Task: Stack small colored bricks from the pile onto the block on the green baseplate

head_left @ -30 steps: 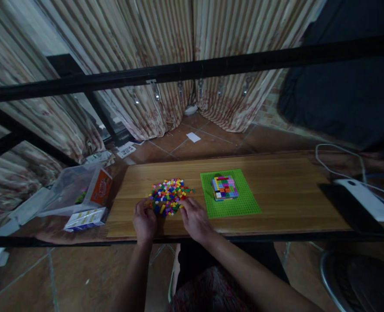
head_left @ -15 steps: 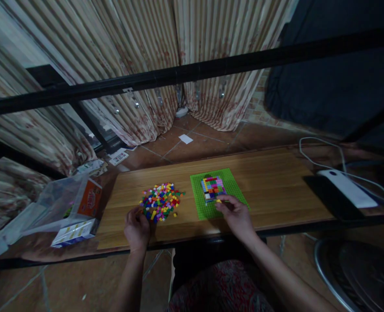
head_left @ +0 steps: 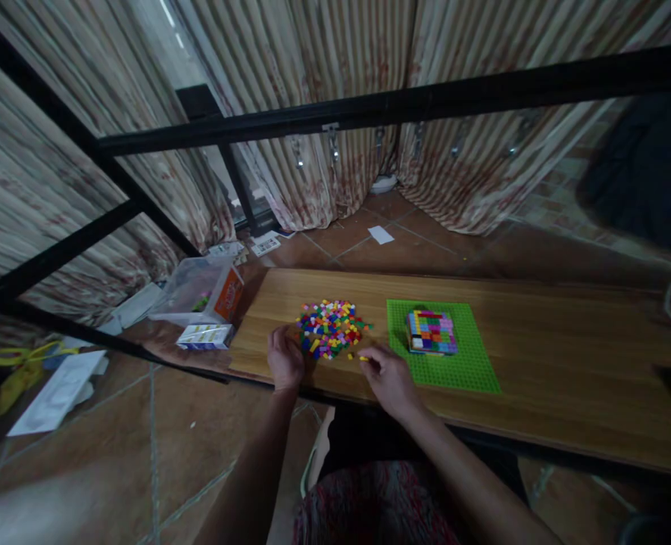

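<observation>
Between the thumb and fingertips of my right hand [head_left: 389, 378] is a small yellow building brick [head_left: 363, 359], just in front of the pile's right side. My left hand [head_left: 285, 359] rests at the left edge of the loose brick pile [head_left: 332, 324], its fingers curled together; what they hold, if anything, is hidden. To the right of my right hand lies a green baseplate [head_left: 475, 356]. On it stands a low, many-coloured brick build [head_left: 435, 333], roughly rectangular, with a darker patch at its near left corner.
The wooden board [head_left: 551, 341] carries all this. Left of it are a clear plastic bin [head_left: 193, 288] with an orange label and a white-and-blue box [head_left: 204, 337]. A black metal rail [head_left: 369, 110] crosses beyond, before striped curtains [head_left: 335, 60].
My right hand has moved left with the yellow brick, from the build to near the pile. My left hand stays by the pile. The view has swung left.
</observation>
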The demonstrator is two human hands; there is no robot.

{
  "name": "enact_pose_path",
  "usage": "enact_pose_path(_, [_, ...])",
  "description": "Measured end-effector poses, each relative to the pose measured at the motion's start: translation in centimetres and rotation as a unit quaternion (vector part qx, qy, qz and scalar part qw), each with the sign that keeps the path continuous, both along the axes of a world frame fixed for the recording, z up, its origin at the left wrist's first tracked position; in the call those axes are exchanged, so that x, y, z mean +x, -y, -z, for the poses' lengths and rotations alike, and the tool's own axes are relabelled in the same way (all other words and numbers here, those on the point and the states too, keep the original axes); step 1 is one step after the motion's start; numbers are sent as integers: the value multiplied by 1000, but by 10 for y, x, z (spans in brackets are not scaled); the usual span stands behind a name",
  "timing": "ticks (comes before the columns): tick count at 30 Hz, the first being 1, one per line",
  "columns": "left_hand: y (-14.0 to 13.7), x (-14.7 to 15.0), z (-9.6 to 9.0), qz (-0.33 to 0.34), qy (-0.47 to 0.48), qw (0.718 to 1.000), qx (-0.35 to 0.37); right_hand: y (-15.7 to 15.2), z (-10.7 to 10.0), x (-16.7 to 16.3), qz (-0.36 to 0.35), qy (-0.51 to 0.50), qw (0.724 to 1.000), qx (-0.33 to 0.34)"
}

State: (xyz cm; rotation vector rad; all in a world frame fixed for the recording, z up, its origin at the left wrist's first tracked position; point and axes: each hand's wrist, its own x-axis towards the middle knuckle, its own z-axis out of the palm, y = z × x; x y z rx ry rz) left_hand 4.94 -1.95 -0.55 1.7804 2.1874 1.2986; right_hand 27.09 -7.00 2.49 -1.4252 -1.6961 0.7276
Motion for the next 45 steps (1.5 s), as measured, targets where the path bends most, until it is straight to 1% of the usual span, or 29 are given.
enact_pose_path(2, [1, 0, 1, -2, 7, 1000, 10, -14, 7, -10, 1, 25, 1000, 2])
enact_pose_path(5, [1, 1, 3, 2, 19, 1000, 15, -28, 17, -15, 6, 40, 999, -2])
enact_pose_path(8, [2, 2, 4, 10, 24, 1000, 15, -34, 23, -12, 1, 31, 1000, -3])
enact_pose_path(11, [2, 4, 3, 17, 21, 1000, 10, -36, 25, -9, 12, 26, 1000, -8])
enact_pose_path(15, [3, 5, 2, 20, 25, 999, 0, -43, 22, -6, 28, 36, 999, -4])
enact_pose_path(19, [3, 6, 3, 24, 34, 999, -5, -53, 12, -8, 40, 63, 997, 0])
enact_pose_path(21, [3, 6, 3, 26, 38, 999, -4, -57, 7, -13, 18, 74, 997, 2])
enact_pose_path(25, [5, 6, 4, 31, 43, 999, -3, -65, 1, -31, -50, 114, 992, 20])
enact_pose_path(28, [5, 7, 3, 31, 47, 998, 2, -69, 1, -44, -73, 169, 982, 39])
enact_pose_path(31, [5, 7, 2, 32, 50, 998, 7, -72, 3, -50, -87, 208, 973, 50])
enact_pose_path(33, [5, 8, 2, 34, 53, 998, 9, -73, 5, -49, -84, 210, 973, 42])
enact_pose_path(36, [5, 8, 2, 36, 58, 998, 10, -74, 8, -42, -60, 177, 982, 22])
enact_pose_path(40, [5, 8, 2, 34, 64, 997, 5, -77, 9, -34, -35, 155, 987, 24])
enact_pose_path(42, [6, 8, 2, 32, 67, 997, 5, -77, 8, -36, -37, 157, 986, 31])
enact_pose_path(45, [7, 7, 0, 31, 65, 997, 9, -74, 2, -50, -56, 170, 983, 51])
